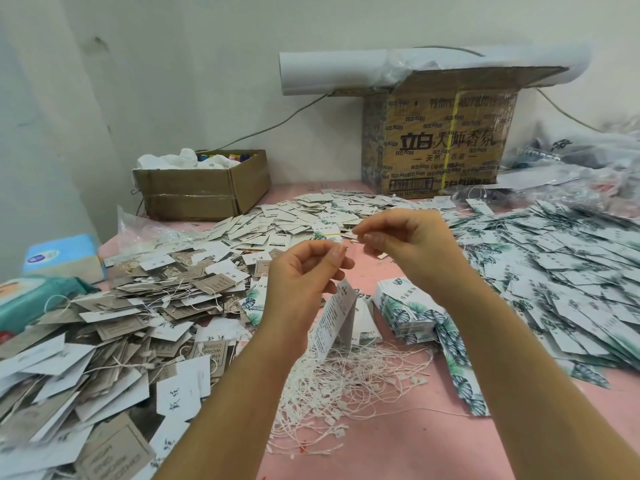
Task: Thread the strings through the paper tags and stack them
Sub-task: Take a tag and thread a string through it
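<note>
Both hands are raised above the middle of the pink worktop (pixel 398 445). The left hand (pixel 304 271) has its fingers curled and grips the top of a pair of white paper tags (pixel 337 317), which hang tilted beneath it. The right hand (pixel 408 244), just beside it, presses thumb and forefinger together, and I cannot tell what they hold. Below the hanging tags lies a loose tangle of white strings (pixel 346 386). A neat stack of leaf-printed tags (pixel 405 306) stands close to the right of them. A heap of grey-brown tags (pixel 121 323) covers the left, and a spread of leaf-printed tags (pixel 571 271) covers the right.
</note>
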